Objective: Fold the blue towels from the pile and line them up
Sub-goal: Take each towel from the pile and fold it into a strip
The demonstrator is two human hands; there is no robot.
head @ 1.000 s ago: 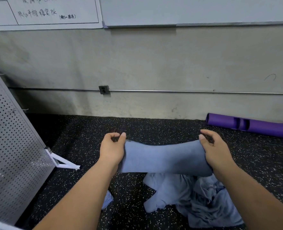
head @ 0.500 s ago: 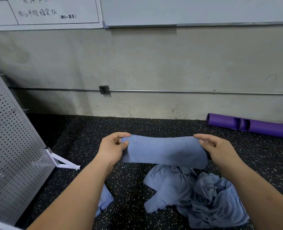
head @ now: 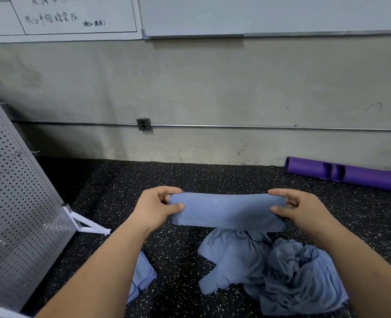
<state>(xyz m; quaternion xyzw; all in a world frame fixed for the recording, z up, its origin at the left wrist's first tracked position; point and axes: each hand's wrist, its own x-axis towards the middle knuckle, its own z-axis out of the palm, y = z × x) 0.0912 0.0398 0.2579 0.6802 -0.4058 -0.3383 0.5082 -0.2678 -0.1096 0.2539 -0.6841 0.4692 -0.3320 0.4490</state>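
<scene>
Head view. A blue towel (head: pixel 226 211) is shown stretched level between the two hands, above the floor (head: pixel 121 184) and clear of it. The towel is seen as a long horizontal band, apparently folded over on itself, with its lower edge hanging just above the pile.

The left end of the towel is pinched by the left hand (head: pixel 154 208): the thumb is laid across the near face of the cloth and the forefinger is curled over the top edge, so that the towel runs from this hand toward the right. The right end is gripped in the same way by the right hand (head: pixel 302 208), with the thumb pressed on the near face and the fingers curled over and behind the top edge. How the remaining fingers lie behind the cloth cannot be told. Both forearms are seen reaching in from the bottom of the frame.

The pile of blue towels (head: pixel 277 269) lies crumpled on the floor below the held towel and beneath the right forearm. A flat folded towel (head: pixel 144 274) lies on the floor beside the pile, partly hidden under the left forearm.

The floor is black with pale specks. A perforated metal panel (head: pixel 13 191) on a white foot is seen leaning at the left. A purple tube (head: pixel 350 176) lies along the foot of the wall (head: pixel 212 88) at the right. A thin pipe (head: pixel 258 127) and an outlet box (head: pixel 144 124) are fixed to the wall, and whiteboards (head: pixel 258 14) are hung above.
</scene>
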